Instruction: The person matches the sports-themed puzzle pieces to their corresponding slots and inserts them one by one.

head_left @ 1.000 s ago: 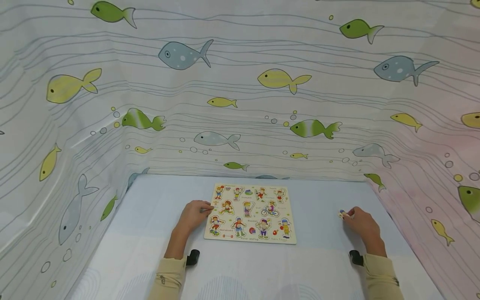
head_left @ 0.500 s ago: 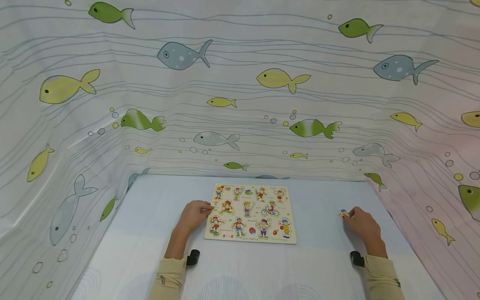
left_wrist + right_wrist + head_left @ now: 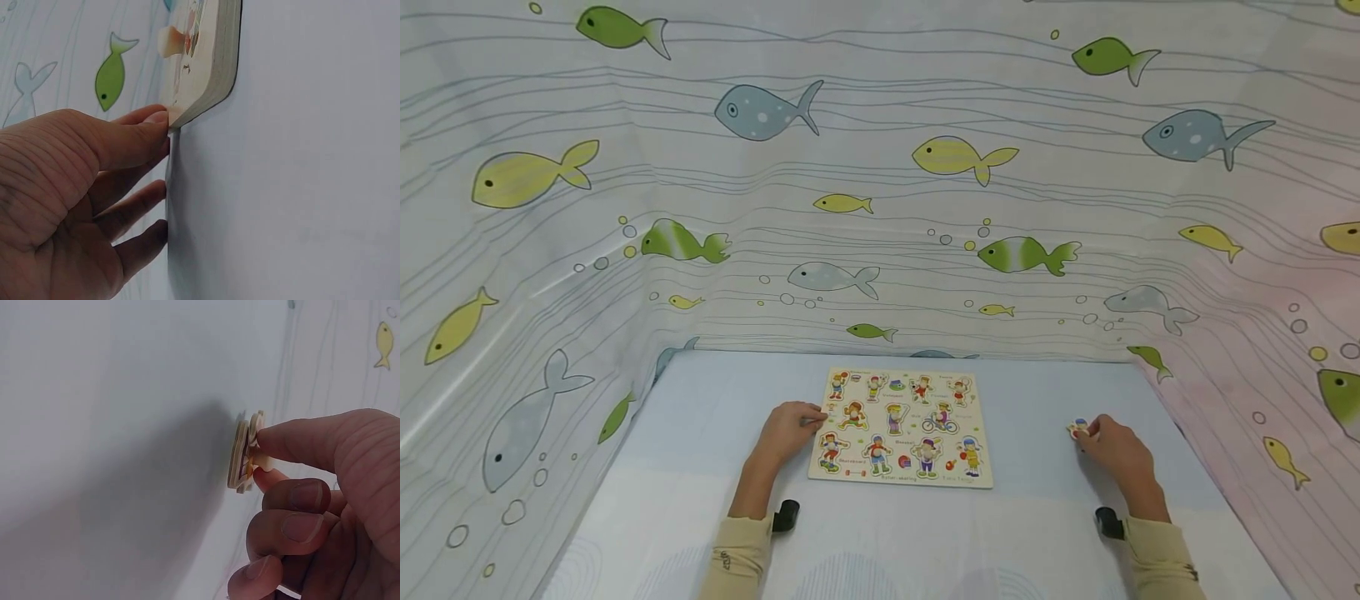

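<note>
A wooden knob puzzle board [image 3: 910,450] with colourful sports figures lies on the table. At its left edge is my left hand [image 3: 790,432]; the thumb and forefinger pinch the edge, and the other fingertips touch the tabletop in the left wrist view. A pale knob [image 3: 170,42] stands up from the board there. Well to the right of the board, my right hand [image 3: 1120,450] pinches a small puzzle piece [image 3: 239,455] by its knob between thumb and forefinger. The piece is close to the table surface; whether it touches is unclear. The other right fingers are curled.
A pale blue and white cloth covers the table [image 3: 1030,533]. A fish-print curtain [image 3: 895,233] rises behind it and along both sides. Black wrist cameras sit on both forearms.
My right hand has shifted slightly left with the puzzle piece, which has turned a little. The left hand and the board stay where they were.
</note>
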